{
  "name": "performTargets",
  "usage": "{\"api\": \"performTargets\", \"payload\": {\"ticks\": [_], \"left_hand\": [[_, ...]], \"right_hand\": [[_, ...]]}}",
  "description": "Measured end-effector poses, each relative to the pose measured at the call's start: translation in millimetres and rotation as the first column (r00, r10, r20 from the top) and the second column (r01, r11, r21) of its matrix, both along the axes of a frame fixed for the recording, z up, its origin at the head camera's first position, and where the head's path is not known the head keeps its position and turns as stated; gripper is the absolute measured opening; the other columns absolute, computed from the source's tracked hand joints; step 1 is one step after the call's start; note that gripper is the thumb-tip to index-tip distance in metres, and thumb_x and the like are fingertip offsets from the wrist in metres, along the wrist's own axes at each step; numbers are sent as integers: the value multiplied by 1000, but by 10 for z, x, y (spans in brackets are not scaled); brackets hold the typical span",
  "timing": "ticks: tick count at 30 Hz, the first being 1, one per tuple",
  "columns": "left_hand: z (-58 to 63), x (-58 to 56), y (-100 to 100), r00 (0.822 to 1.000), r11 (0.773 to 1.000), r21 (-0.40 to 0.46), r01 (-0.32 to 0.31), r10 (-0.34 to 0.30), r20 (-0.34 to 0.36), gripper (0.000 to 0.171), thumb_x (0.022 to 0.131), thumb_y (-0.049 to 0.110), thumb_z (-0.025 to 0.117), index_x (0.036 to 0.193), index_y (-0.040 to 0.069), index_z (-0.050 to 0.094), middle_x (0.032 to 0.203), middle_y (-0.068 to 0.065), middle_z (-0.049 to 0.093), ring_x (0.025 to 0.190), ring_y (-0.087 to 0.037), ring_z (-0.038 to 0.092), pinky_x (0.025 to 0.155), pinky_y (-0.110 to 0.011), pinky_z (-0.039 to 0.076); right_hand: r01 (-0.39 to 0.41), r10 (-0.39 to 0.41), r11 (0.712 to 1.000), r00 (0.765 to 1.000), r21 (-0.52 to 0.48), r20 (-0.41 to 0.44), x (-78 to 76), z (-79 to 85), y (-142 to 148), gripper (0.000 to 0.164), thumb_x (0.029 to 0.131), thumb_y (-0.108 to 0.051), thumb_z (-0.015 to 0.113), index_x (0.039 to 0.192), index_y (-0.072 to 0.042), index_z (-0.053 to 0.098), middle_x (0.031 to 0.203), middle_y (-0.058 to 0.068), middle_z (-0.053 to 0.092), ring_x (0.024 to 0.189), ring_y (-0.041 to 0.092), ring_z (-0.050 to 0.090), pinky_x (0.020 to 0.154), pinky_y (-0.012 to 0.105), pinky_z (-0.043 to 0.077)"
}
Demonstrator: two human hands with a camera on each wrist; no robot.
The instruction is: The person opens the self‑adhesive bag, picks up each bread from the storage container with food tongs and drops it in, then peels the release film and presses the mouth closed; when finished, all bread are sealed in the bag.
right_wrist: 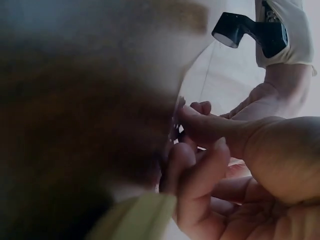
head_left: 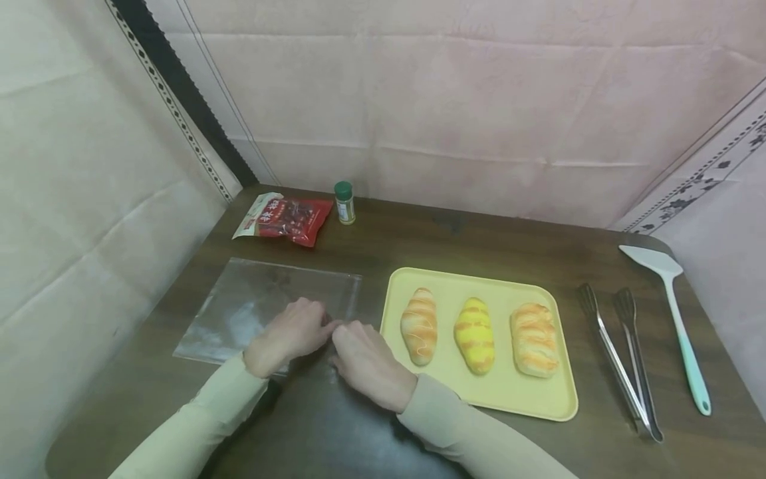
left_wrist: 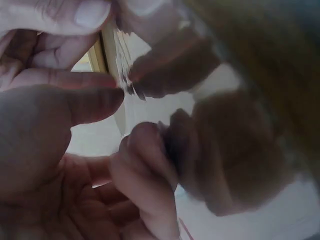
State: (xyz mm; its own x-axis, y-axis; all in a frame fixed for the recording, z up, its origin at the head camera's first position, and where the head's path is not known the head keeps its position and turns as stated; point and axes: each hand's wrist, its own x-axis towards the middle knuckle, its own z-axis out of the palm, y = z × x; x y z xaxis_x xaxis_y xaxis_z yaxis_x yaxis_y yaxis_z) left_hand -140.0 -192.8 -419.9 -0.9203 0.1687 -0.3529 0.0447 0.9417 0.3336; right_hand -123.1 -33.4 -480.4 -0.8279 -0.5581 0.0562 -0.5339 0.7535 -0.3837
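A flat, see-through plastic bag (head_left: 263,293) lies on the left part of the table. Both hands meet at its right edge. My left hand (head_left: 293,336) lies over the bag's lower right part, its thumb and fingertips pinching the edge. Just to the right, my right hand (head_left: 368,362) has curled fingers and pinches the same edge, close beside the left thumb. In the left wrist view, the left hand (left_wrist: 35,125) shows thumb and fingers close together against the shiny tabletop. The right wrist view shows the right hand (right_wrist: 215,165) with its fingertips at the thin plastic edge.
Right of the hands, a yellow tray (head_left: 443,276) bears three bread rolls, the middle one yellow (head_left: 475,336). Metal tongs (head_left: 622,372) and a pale green spatula (head_left: 676,313) lie farther right. Behind the bag are a red packet (head_left: 287,218) and a green-capped jar (head_left: 344,203).
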Motion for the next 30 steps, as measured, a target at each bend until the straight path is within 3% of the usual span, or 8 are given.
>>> {"api": "performTargets", "payload": {"ticks": [6,10,16,24,30], "left_hand": [[-399,-220,-144,998,996,-66,59,-57,32,40,106,42,67,79,12,71,70,-3,63,63,-20,58,61,-34,47],[-502,-262,-151,997,989,-125,81,-81,2,42,106,44,65,74,16,68,68,-1,64,63,-19,59,62,-36,48],[-525,-216,-133,994,989,-114,89,-96,-56,39,106,40,61,73,20,64,68,1,62,62,-18,58,59,-36,47],[-521,-160,-148,990,993,-96,72,-82,-111,22,108,35,58,89,24,62,74,2,62,68,-19,60,57,-39,46],[-485,-143,-213,981,996,-12,90,-91,-169,22,108,26,58,87,19,62,69,2,59,62,-16,56,55,-33,45]], "right_hand": [[0,0,1000,1000,26,-6,-36,-52,5,32,79,-17,85,67,-23,55,66,-5,58,51,11,51,41,31,37],[-13,13,1000,1000,10,3,-57,-79,8,33,78,-17,86,67,-23,56,63,-7,56,50,10,51,41,30,37],[-8,8,1000,1000,26,13,-45,-35,3,32,80,-19,89,70,-22,58,62,-7,56,50,11,51,42,30,37],[-8,7,999,1000,40,21,-48,-40,3,35,82,-21,88,65,-24,58,61,-8,58,51,11,52,43,32,38],[-16,16,999,1000,34,-19,-36,-57,21,38,80,-18,85,59,-26,54,65,-7,60,50,10,51,41,30,37]]}}
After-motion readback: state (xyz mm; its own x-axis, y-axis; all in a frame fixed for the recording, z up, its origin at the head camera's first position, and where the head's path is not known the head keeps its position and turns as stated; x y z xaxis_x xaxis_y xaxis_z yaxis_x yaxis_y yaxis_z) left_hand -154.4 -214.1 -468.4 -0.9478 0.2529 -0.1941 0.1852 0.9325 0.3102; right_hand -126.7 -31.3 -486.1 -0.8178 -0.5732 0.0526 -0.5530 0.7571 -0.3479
